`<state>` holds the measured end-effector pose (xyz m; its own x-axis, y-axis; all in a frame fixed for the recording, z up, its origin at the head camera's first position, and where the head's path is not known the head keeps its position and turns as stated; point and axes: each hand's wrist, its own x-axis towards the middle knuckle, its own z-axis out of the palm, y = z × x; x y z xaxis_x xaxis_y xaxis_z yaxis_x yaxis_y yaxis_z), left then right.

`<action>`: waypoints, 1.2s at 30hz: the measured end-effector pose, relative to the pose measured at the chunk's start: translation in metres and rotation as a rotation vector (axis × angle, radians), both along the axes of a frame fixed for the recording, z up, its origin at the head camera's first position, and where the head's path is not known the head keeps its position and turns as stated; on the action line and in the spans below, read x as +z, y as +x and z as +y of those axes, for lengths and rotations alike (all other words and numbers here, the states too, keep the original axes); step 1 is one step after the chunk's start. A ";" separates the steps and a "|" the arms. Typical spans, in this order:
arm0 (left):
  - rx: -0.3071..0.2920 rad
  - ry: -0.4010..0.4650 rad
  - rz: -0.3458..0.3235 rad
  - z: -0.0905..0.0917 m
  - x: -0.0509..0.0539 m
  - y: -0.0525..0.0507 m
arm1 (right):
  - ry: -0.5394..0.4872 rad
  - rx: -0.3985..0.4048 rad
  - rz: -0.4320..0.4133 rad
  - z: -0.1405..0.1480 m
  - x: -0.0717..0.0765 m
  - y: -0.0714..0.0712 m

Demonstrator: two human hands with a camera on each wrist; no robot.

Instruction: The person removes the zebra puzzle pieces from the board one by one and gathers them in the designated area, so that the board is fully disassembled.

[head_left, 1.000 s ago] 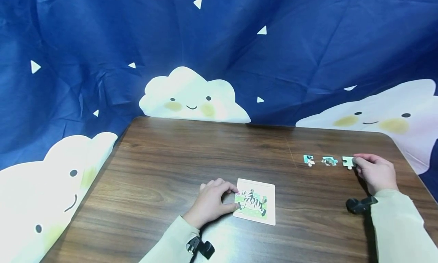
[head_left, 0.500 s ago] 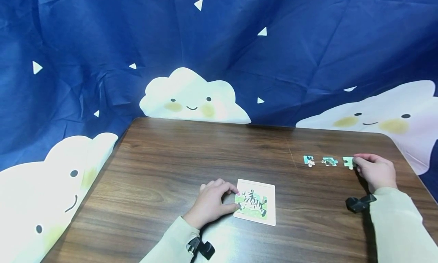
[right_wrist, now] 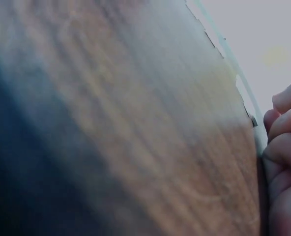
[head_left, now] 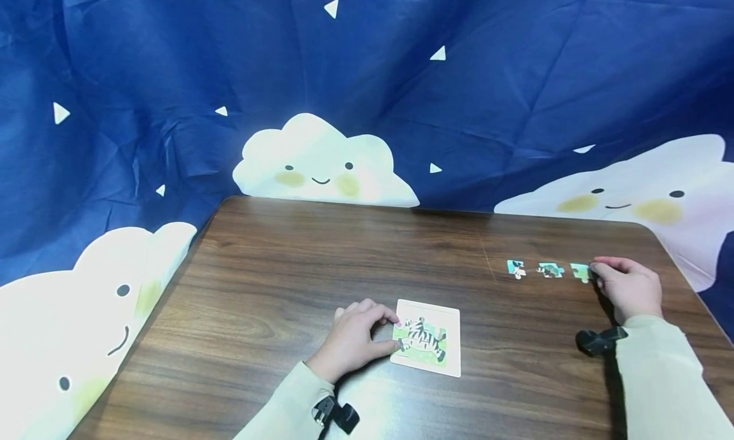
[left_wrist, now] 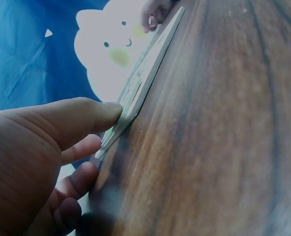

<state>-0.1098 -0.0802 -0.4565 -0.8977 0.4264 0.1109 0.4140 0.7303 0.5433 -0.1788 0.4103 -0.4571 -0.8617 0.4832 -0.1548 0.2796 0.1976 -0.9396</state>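
In the head view, a square board (head_left: pixel 452 339) with a zebra picture and pale border lies near the table's middle front. My left hand (head_left: pixel 354 340) rests thumb and index fingertips on its left side; the left wrist view shows the thumb (left_wrist: pixel 103 115) on the board (left_wrist: pixel 148 71). Far to the right, my right hand (head_left: pixel 629 289) pinches the right edge of a green puzzle piece (head_left: pixel 580 272), flat on the table. Left of it lie a teal-and-dark piece (head_left: pixel 552 270) and a teal-and-white piece (head_left: pixel 516 269), apart in a row. The right wrist view shows curled fingers (right_wrist: pixel 285 128).
The brown wooden table (head_left: pixel 275 262) extends around the board. Behind it and along its left side hangs a blue cloth (head_left: pixel 367 64) with white clouds and triangles. Black devices sit on the left wrist (head_left: pixel 337 414) and right wrist (head_left: pixel 599 342).
The green piece has shifted very slightly left, closer to the piece beside it, with the right hand at its edge. The left hand and board keep their places.
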 end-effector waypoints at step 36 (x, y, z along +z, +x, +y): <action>-0.017 0.000 -0.052 -0.002 0.004 -0.001 | 0.217 0.488 0.168 -0.196 0.029 0.037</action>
